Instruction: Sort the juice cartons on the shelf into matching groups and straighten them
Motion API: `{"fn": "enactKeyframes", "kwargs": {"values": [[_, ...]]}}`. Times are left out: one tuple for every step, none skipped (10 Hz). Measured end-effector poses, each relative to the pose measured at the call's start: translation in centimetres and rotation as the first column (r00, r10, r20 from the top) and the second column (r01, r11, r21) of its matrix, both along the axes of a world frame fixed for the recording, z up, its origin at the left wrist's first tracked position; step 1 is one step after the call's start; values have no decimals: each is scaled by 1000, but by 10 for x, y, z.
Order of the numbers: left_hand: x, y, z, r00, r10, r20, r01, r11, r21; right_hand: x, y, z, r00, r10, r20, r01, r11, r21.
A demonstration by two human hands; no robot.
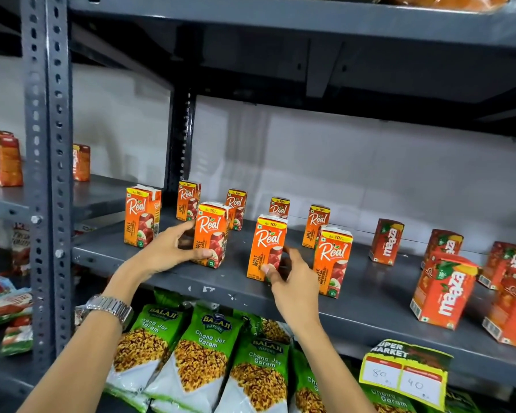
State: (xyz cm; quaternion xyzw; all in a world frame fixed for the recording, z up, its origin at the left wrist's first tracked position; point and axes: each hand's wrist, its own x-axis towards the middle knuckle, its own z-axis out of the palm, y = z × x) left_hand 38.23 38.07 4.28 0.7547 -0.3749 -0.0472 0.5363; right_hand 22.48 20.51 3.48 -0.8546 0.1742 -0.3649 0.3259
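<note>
Several orange Real apple juice cartons stand on the grey shelf (370, 308), spread over its left and middle. My left hand (167, 251) grips one front carton (210, 231) from its left side. My right hand (292, 281) holds the neighbouring front carton (267, 242) at its lower right corner. A third front carton (334, 257) stands just right of that hand, and another (142, 214) at the far left. Several red Maaza cartons (443, 289) stand tilted on the shelf's right part.
A grey upright post (46, 174) bounds the shelf on the left, with more red cartons (5, 159) beyond it. Green Chana Jor Garam bags (203, 350) fill the shelf below. A yellow price tag (405, 374) hangs on the front edge. Another shelf runs overhead.
</note>
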Motion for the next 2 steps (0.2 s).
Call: {"fn": "enactKeyframes", "kwargs": {"values": [[-2, -1, 1, 1000, 7, 13, -7, 1000, 4, 1, 0, 1, 1000, -8, -21, 8, 1000, -2], [-4, 3, 5, 1000, 25, 0, -25, 1000, -3, 4, 1, 1, 1000, -12, -9, 12, 1000, -12]]}}
